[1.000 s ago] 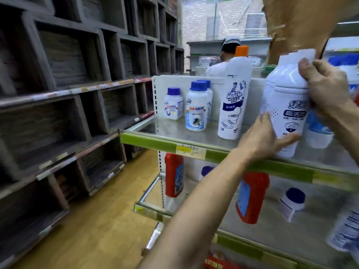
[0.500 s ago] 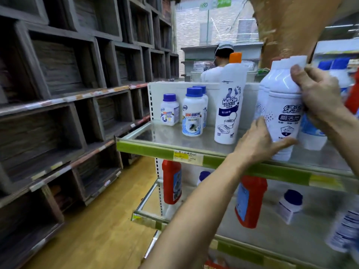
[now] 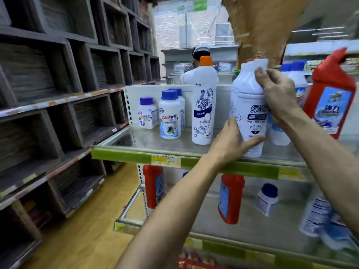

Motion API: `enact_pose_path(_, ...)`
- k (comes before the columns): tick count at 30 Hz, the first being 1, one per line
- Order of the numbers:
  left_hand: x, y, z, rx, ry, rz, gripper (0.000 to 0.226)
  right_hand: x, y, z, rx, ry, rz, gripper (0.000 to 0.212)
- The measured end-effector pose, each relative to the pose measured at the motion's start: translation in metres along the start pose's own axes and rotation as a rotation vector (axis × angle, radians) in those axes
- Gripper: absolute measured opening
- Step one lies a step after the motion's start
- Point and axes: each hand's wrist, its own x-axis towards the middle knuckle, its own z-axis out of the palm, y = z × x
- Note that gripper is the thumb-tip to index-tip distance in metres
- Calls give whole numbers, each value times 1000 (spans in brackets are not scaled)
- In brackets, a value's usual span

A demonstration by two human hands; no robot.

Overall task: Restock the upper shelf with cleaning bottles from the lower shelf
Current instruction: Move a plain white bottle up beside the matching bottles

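A tall white cleaning bottle (image 3: 250, 105) with a white cap stands at the front of the upper shelf (image 3: 136, 155), with more like it behind. My left hand (image 3: 231, 140) grips its base. My right hand (image 3: 277, 94) wraps its neck and shoulder. To the left on that shelf stand an orange-capped white bottle (image 3: 204, 105) and three small blue-capped white jars (image 3: 169, 117). A red bottle (image 3: 330, 96) stands at the right. The lower shelf (image 3: 126, 226) holds two red bottles (image 3: 154, 186), a tipped blue-capped jar (image 3: 267, 199) and a blurred white bottle (image 3: 318, 216).
Dark wooden cubby shelving (image 3: 58, 105) lines the left side of the aisle over a yellow wood floor (image 3: 87, 230). A person in white (image 3: 194, 72) stands behind the shelf unit. A brown pillar (image 3: 262, 26) rises beyond the bottles.
The view has shifted slightly, bringing the red bottle at the right into sight. Both hands stay on the tall white bottle, which remains standing on the upper shelf.
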Motion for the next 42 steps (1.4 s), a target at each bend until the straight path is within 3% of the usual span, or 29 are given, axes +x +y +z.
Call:
enact_pose_path(6,-6,10,-8,47,-20,-16,116,-1,2,2,2,-8,-15,35)
enact_pose_path(10,-9,11,-10,67,-30,-28,114,1,5,1,-4,0,-39,38)
enact_pose_path(15,-5,2,-8,57,-14,8,86,2,5,2,-30,-11,-33,33)
enact_pose_path(25,5,-13,6,-55,77,120,68,0,3,2,-59,3,2,22)
enact_pose_path(42,8,-20,10,-96,82,93,78,-3,5,2,-7,-5,15,23)
